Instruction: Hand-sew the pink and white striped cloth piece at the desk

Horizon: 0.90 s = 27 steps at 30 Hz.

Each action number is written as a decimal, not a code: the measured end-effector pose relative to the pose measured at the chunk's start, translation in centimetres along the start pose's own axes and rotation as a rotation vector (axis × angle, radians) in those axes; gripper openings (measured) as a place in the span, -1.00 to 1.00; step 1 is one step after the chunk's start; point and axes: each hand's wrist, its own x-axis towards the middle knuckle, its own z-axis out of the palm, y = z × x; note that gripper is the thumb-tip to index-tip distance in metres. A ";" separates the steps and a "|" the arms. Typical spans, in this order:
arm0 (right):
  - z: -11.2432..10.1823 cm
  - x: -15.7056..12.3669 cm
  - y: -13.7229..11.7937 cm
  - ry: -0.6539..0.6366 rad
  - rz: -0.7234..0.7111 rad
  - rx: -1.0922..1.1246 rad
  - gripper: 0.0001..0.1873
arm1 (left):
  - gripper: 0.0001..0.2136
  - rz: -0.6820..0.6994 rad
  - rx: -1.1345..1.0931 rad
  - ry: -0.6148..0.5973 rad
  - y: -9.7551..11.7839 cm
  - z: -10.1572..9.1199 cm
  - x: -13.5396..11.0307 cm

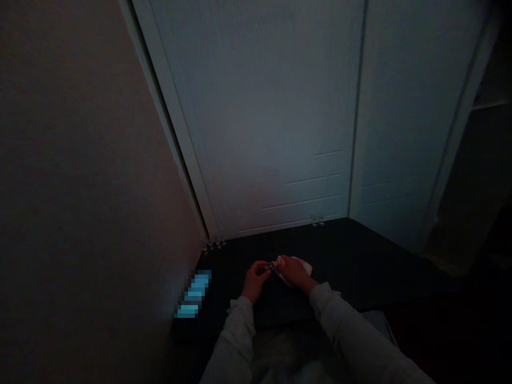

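Note:
Over the dark tabletop, my left hand (255, 279) has its fingers curled and pinched on a small shiny object (269, 266), whose kind I cannot make out in the dim light. Close beside it, my right hand (294, 272) is closed around a pale pinkish cloth (306, 266). One end of the cloth sticks out at the fingertips, against the shiny object, while the rest spreads out behind the knuckles. Both hands meet near the middle of the table.
Several small shiny pieces (214, 246) stand at the dark table's (340, 250) back left corner, with more small pieces (318, 220) at the back edge. A glowing, blurred-out screen (194, 294) lies at left. Behind rises a pale panel (260, 106); a wall (80, 186) closes the left side.

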 end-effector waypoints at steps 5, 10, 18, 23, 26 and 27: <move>0.1 0.1 0.1 0.001 0.007 -0.001 -0.68 | -0.72 0.027 0.015 0.010 -0.1 0.0 0.0; -0.1 -0.2 0.1 0.009 0.050 0.056 -0.71 | -0.72 -0.027 -0.022 0.027 0.1 0.3 0.0; 0.6 0.3 0.2 0.077 0.011 0.104 -0.76 | -0.73 -0.064 -0.080 0.052 -0.5 0.6 0.6; 0.4 1.6 0.2 0.017 0.041 0.047 -0.76 | -0.74 -0.094 -0.136 0.073 -0.5 0.8 2.2; 0.3 2.9 0.3 -0.001 0.044 0.026 -0.73 | -0.73 -0.137 -0.219 0.098 -0.8 0.8 3.7; 0.3 3.5 0.4 -0.004 0.047 0.022 -0.72 | -0.72 -0.156 -0.268 0.099 -0.9 0.8 4.2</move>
